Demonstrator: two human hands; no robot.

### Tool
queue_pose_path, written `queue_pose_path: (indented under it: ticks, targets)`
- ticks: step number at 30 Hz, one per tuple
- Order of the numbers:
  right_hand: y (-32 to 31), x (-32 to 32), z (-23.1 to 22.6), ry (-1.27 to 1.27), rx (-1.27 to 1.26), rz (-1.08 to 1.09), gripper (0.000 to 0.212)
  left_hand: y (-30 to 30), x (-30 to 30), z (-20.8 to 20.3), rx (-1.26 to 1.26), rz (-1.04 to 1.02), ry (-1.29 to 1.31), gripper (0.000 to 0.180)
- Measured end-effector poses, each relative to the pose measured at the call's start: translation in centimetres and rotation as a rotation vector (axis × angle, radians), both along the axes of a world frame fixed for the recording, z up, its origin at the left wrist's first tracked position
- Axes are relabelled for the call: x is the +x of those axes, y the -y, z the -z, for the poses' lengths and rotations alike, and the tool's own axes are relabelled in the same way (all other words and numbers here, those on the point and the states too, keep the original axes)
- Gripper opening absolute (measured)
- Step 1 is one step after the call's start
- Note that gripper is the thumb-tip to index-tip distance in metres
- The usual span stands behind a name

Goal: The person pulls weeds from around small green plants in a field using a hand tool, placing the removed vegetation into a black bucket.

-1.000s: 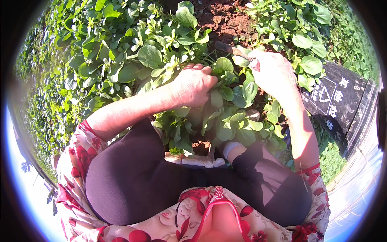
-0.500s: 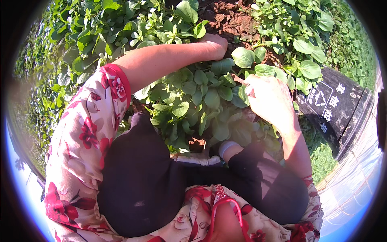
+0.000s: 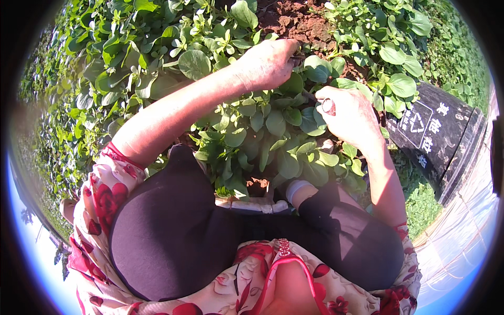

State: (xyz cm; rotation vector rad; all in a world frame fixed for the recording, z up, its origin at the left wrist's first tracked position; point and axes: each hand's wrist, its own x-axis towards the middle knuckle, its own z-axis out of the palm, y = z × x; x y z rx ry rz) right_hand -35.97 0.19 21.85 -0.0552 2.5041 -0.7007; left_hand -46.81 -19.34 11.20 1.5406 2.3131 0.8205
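My left hand (image 3: 269, 64) reaches over the leafy green plants (image 3: 278, 123), at the edge of a patch of bare reddish soil (image 3: 300, 23). Its fingers are closed and point down to the right; whatever they pinch is hidden behind the hand and leaves. My right hand (image 3: 350, 113) is wrapped around the handle of a small hand tool (image 3: 328, 107). The handle's round, brownish end shows at the thumb side. The tool's working end is lost among the leaves, so I cannot make out its kind. Broad rounded leaves (image 3: 317, 69) stand between both hands.
A black plastic bin (image 3: 433, 139) with white markings lies tilted at the right, close to my right forearm. Dense low greens (image 3: 121, 58) spread across the left and far side. Pale sheeting (image 3: 457, 252) borders the lower right. My knees (image 3: 173, 220) flank the near plants.
My left hand has lifted out of the foliage and drawn slightly back, so its back and knuckles now show. My right hand has turned a little, exposing the tool's handle end.
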Motion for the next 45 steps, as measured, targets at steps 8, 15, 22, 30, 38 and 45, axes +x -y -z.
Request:
queue_pose_path:
  ticks: [8,15,22,30,38,45]
  targets:
    - [-1.6,1.5,3.3,-0.153,0.084,0.171,0.021,2.7,10.4,-2.9,-0.271,0.001,0.158,0.028]
    - [-0.4,1.8,1.6,0.044,0.016,0.099,0.02,3.7,10.7,-2.6,-0.094,-0.024,0.057,0.031]
    - [1.3,3.1,0.5,0.105,0.066,-0.206,0.014,0.0,7.3,-2.6,-0.408,-0.163,0.268,0.042]
    - [2.2,3.9,-1.0,0.13,0.119,-0.14,0.011,-4.7,5.7,-3.4,-0.869,0.458,-0.028,0.036]
    - [-1.0,3.3,-3.0,0.132,0.099,0.027,0.019,-1.3,5.3,5.5,-0.769,-0.102,0.657,0.041]
    - [-0.8,2.1,-2.4,0.033,0.157,0.063,0.017,-1.4,3.8,8.1,-0.597,-0.04,0.716,0.037]
